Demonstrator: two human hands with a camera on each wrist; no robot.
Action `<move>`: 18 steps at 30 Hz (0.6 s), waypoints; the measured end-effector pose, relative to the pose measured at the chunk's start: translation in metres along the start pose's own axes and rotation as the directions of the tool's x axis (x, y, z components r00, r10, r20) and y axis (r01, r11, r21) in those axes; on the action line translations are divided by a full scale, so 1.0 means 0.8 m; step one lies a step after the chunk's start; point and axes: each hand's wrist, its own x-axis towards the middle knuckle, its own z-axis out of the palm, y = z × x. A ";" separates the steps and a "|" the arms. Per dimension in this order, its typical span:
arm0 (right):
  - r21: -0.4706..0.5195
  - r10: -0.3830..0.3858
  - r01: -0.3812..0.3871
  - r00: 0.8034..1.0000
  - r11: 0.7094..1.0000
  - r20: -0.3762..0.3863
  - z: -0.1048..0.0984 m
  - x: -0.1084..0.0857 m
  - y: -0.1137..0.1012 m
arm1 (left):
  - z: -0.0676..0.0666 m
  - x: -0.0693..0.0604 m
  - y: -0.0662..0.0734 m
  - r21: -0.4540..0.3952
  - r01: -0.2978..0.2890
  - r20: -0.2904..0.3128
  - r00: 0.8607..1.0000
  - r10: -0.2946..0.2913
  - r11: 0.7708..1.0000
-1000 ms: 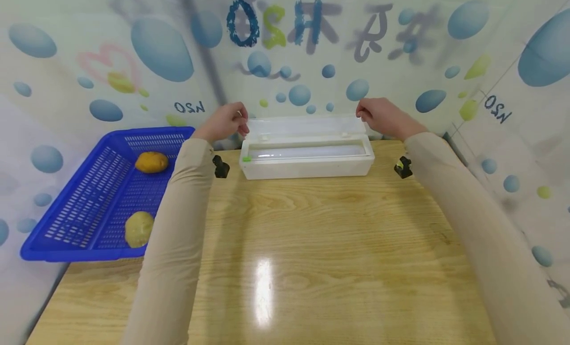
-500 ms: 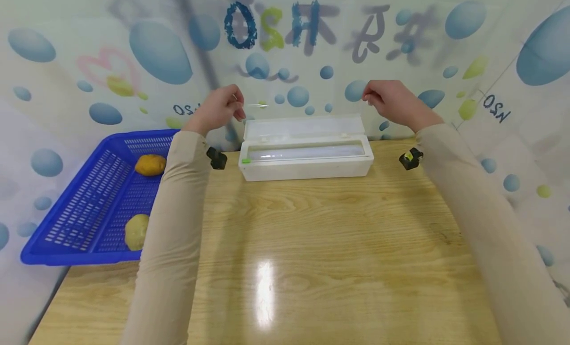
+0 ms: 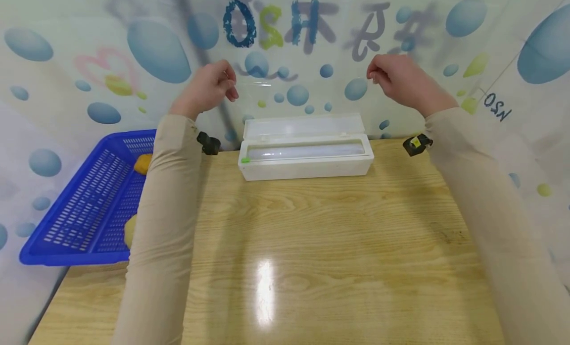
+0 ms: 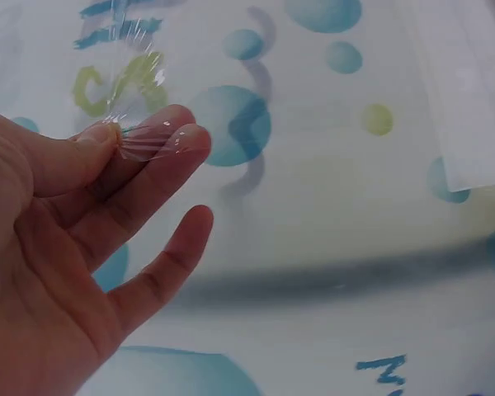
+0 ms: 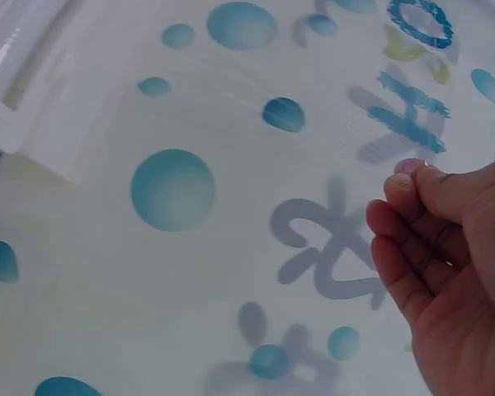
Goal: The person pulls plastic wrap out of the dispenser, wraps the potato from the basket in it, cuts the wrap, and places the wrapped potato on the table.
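Note:
Clear cling film (image 4: 136, 87) is gathered between the thumb and fingers of my left hand (image 3: 208, 87), its pleats fanning upward in the left wrist view. My right hand (image 3: 403, 80) pinches with thumb and index finger at the film's other side; the film there is barely visible, with a small glint at the fingertips. Both hands are raised before the wall, above and to either side of a white cling film dispenser (image 3: 307, 170). Its lid (image 3: 305, 128) stands up at the back, and a roll (image 3: 307, 151) lies inside. A green piece (image 3: 245, 160) sits at its left front.
On the left stands a blue perforated basket (image 3: 33, 253). It holds an orange-yellow fruit (image 3: 142, 164) and a pale roundish item (image 3: 129, 230), both partly hidden by the left sleeve. A patterned wall covering (image 3: 311, 48) rises behind the wooden table (image 3: 338, 246).
Both hands have risen from beside the dispenser's lid and spread slightly apart, with a film glint rising beside the left hand. The dispenser has stayed in place.

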 end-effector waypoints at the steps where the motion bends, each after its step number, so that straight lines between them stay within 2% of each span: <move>1: -0.004 -0.001 0.001 1.000 1.000 0.003 -0.004 0.002 -0.002 | -0.004 0.000 0.001 0.003 0.000 0.007 1.000 0.000 1.000; 5: -0.013 0.018 -0.018 1.000 1.000 0.006 -0.016 0.007 -0.008 | -0.019 -0.003 0.011 0.024 -0.019 0.014 1.000 0.018 1.000; 12: -0.044 0.070 -0.071 0.997 0.996 -0.036 -0.032 0.008 -0.017 | -0.036 -0.007 0.026 0.072 -0.072 -0.028 0.997 0.074 0.995; 18: -0.073 0.055 -0.061 0.995 0.995 -0.077 -0.043 0.011 -0.023 | -0.047 -0.008 0.036 0.102 -0.074 -0.056 0.995 0.080 0.992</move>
